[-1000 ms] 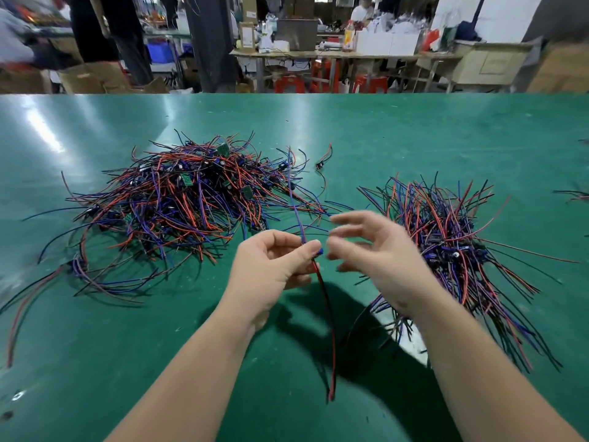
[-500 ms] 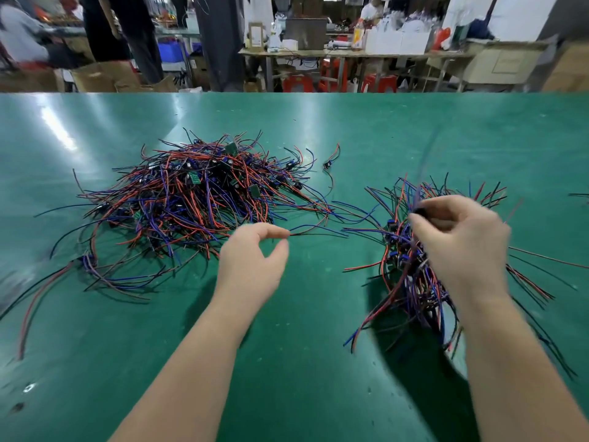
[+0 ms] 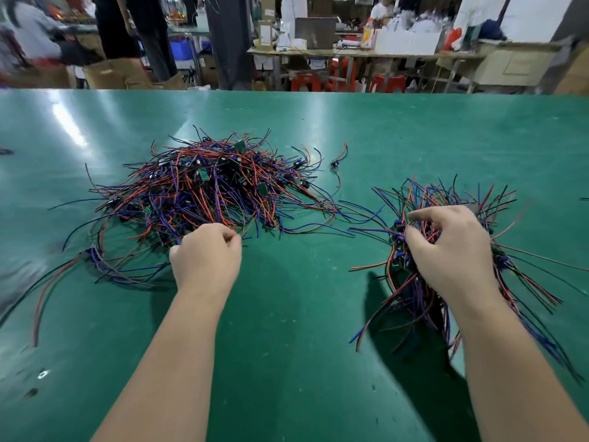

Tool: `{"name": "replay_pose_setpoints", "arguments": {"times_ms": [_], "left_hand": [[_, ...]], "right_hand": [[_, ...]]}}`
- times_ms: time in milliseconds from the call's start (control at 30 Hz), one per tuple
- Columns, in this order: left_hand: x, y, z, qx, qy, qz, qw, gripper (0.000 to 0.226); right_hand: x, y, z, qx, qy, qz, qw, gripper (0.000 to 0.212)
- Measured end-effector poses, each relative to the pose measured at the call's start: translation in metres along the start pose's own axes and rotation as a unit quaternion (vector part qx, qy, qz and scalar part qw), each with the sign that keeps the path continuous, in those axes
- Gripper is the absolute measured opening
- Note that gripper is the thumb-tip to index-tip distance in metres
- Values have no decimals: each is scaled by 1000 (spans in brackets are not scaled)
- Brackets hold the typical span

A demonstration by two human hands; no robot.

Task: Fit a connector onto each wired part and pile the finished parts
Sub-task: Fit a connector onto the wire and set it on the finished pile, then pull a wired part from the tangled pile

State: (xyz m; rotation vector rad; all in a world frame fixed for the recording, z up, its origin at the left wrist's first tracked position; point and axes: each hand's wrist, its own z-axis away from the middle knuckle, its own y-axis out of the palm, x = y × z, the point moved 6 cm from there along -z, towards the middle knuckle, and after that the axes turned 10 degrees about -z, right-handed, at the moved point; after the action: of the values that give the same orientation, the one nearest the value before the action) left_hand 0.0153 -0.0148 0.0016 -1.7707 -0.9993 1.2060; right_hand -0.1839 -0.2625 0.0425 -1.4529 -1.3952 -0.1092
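Observation:
A big heap of wired parts (image 3: 204,189), red, blue and black leads with small green boards, lies on the left of the green table (image 3: 287,314). My left hand (image 3: 207,260) is at the heap's near edge, fingers curled, thumb and forefinger pinching a wire there. A smaller pile of parts with blue connectors (image 3: 446,199) lies on the right. My right hand (image 3: 452,250) hovers on top of this pile with the forefinger stretched out, thumb apart from it and nothing held.
One loose wired part (image 3: 334,164) lies between the piles toward the back. Long red and black leads (image 3: 47,298) trail off at the near left. Beyond the table's far edge stand people, cardboard boxes and a cluttered workbench (image 3: 350,52).
My right hand carried the part from my left hand over to the right pile and let it go. My left hand moved forward to the left heap and closed on a wire.

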Motion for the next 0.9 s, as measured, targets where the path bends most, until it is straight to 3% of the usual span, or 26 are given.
{"name": "replay_pose_setpoints", "arguments": {"times_ms": [133, 233, 267, 300, 367, 400, 467, 533, 667, 733, 800, 900], "left_hand": [[-19, -25, 12, -134, 60, 151, 978, 14], [-46, -47, 36, -217, 200, 248, 923, 13], [-58, -50, 49, -220, 261, 257, 904, 13], [-70, -50, 63, -208, 325, 263, 884, 14], [-96, -44, 95, -152, 445, 264, 842, 14], [-108, -39, 111, -118, 496, 256, 821, 14], [-126, -29, 136, -58, 562, 249, 786, 16], [-132, -25, 144, -11, 573, 270, 774, 18], [-126, -24, 129, 46, 533, 320, 782, 16], [-122, -21, 126, 62, 526, 315, 788, 10], [-123, -17, 130, 81, 529, 296, 791, 5], [-126, -14, 129, 88, 513, 328, 788, 14]], "right_hand": [[9, 5, 4, -17, -30, -36, 999, 16], [7, 19, 8, 16, 43, -192, 980, 11], [8, 31, 12, 63, 101, -282, 952, 11], [11, 45, 18, 123, 169, -384, 899, 13], [23, 67, 33, 228, 279, -541, 759, 25], [27, 72, 38, 264, 299, -567, 721, 31], [32, 72, 40, 308, 268, -551, 728, 37], [29, 65, 34, 286, 236, -542, 754, 33], [22, 64, 34, 279, 267, -556, 736, 31], [17, 69, 40, 320, 280, -480, 768, 35], [15, 70, 42, 331, 292, -444, 780, 20], [14, 65, 36, 278, 307, -508, 756, 20]]}}
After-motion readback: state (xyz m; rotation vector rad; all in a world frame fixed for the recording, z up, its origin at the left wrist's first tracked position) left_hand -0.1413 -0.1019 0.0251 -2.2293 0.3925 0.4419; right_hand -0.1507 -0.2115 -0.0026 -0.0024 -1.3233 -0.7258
